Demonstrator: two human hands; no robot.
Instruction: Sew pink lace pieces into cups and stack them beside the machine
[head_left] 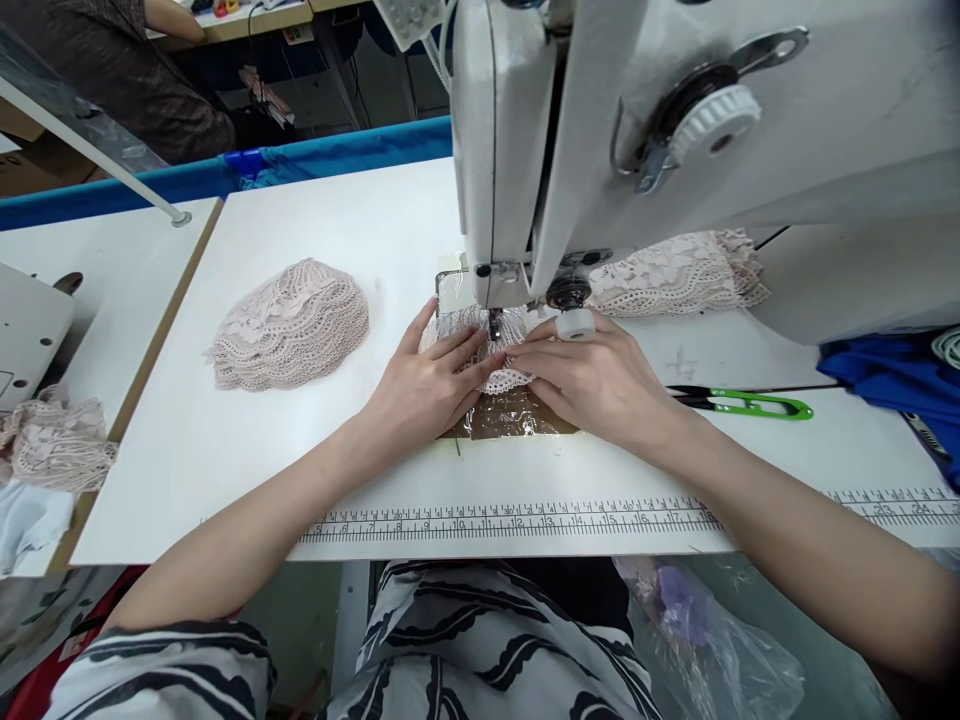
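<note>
A pale pink lace piece [507,380] lies gathered under the presser foot [494,324] of a white sewing machine [517,150]. My left hand [431,380] rests flat on the lace's left side, fingers spread, one reaching toward the needle plate. From the right, my right hand [589,375] holds the lace edge close to the foot, its fingers together and partly hidden behind the machine head. Brown tape with a shiny film [517,415] covers the table just in front of the lace.
A stack of lace pieces [292,325] lies to the left; more lace [675,275] is behind the right hand. Green thread snips [757,403] and blue cloth [885,385] sit at right. A ruler strip [480,522] runs along the front edge. Another person [127,80] sits beyond.
</note>
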